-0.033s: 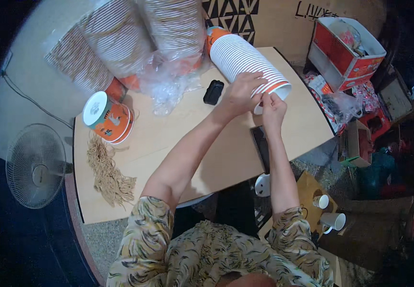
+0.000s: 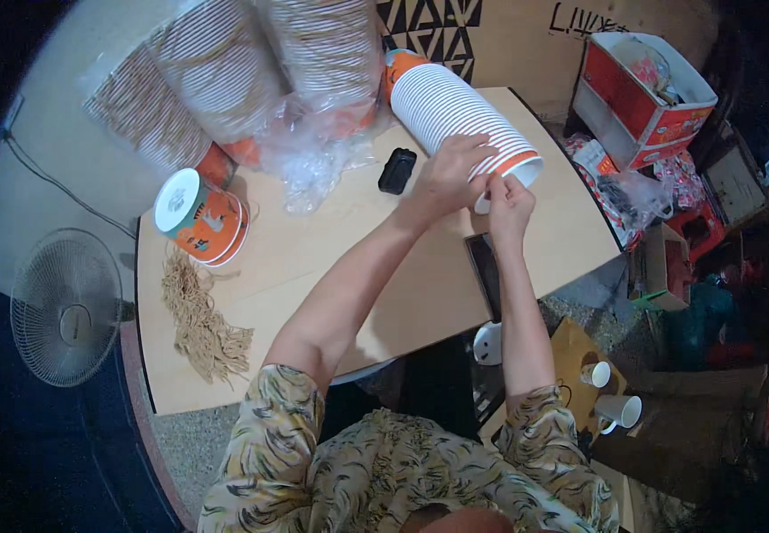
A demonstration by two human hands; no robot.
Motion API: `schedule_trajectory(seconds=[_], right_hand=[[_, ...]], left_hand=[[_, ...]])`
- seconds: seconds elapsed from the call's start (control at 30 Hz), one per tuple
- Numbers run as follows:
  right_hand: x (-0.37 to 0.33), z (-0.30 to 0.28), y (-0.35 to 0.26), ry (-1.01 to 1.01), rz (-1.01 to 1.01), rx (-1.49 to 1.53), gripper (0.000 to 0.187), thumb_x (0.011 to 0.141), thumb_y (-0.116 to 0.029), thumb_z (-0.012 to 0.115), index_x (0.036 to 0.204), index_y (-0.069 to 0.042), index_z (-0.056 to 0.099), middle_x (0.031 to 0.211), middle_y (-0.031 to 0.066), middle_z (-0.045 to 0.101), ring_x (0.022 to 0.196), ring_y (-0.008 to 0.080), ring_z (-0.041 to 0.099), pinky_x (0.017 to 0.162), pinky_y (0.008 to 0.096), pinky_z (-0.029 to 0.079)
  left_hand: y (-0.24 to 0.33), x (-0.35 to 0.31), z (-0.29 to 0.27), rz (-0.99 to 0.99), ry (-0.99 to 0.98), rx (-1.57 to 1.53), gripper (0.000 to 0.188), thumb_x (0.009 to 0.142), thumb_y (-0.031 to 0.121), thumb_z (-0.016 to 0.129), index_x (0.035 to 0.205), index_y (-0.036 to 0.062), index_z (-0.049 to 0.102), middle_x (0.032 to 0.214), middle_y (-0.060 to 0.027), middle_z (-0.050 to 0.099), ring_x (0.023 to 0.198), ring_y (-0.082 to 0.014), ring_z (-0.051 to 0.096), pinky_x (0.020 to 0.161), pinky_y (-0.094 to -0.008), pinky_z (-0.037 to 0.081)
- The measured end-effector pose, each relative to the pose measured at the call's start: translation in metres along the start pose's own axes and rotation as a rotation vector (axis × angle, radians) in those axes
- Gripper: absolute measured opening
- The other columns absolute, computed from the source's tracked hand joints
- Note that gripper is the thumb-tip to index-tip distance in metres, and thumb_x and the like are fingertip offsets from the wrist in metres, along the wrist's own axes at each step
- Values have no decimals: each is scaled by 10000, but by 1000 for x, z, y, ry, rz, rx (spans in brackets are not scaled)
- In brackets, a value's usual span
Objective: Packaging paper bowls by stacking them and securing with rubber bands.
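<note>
A long stack of nested paper buckets [image 2: 455, 111], white-rimmed with orange on the end one, lies on its side on the table with its open end toward me. My left hand [image 2: 451, 173] rests against the stack near that end. Its fingers reach over the rims, and its thumb side meets the end bucket. Just right of it, my right hand [image 2: 510, 209] is closed in a pinch at the end bucket's rim. The fingertips hide whatever is between them. A bundle of tan twisted cords [image 2: 202, 320] lies on the left of the table.
Wrapped bucket stacks [image 2: 215, 71] stand at the back left, beside crumpled clear plastic [image 2: 309, 169]. An orange and green bucket [image 2: 202, 218] sits upside down. A black case [image 2: 397, 171] and a phone [image 2: 484, 271] lie near my arms. A fan [image 2: 69, 306] stands left.
</note>
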State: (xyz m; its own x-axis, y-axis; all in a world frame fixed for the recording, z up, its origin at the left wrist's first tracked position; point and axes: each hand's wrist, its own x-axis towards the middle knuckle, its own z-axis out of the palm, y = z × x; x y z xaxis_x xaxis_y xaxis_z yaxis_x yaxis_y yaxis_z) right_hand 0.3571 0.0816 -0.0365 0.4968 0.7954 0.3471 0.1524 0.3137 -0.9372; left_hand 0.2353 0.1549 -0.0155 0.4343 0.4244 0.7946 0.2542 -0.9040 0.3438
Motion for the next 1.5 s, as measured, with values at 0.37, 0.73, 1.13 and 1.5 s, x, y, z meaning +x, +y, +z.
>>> schedule_trajectory(seconds=[0.37,0.73,1.13,1.5], right_hand=[[-107,-52,-115,214,-318,-539,227,998,-117,590,1139,46,658,815,145,703,713,187,677,669,327,547],[-166,58,-125,-703,-918,-592,208,783,41,667,974,-42,678,848,81,654,850,251,642,893,453,469],[-212,72,-127,-648,-884,-526,269,849,-4,683,1113,-43,655,1089,122,696,1081,307,644,988,500,447],[-273,78,-93,-878,-675,-372,251,817,2,696,1064,-30,661,1028,133,698,958,322,666,851,450,521]], left_hand=[[42,-107,-48,-463,62,0,278,838,162,734,1062,7,679,1019,-190,700,952,-375,666,843,-427,539],[164,-306,-296,-964,112,282,118,860,19,639,942,6,724,878,-171,711,836,-302,703,722,-372,544],[91,-320,-384,-765,-139,528,54,828,80,721,882,80,728,789,-124,639,788,-299,670,704,-378,522],[73,-316,-369,-674,-327,372,116,769,66,715,795,56,603,808,-109,600,818,-322,621,726,-433,503]])
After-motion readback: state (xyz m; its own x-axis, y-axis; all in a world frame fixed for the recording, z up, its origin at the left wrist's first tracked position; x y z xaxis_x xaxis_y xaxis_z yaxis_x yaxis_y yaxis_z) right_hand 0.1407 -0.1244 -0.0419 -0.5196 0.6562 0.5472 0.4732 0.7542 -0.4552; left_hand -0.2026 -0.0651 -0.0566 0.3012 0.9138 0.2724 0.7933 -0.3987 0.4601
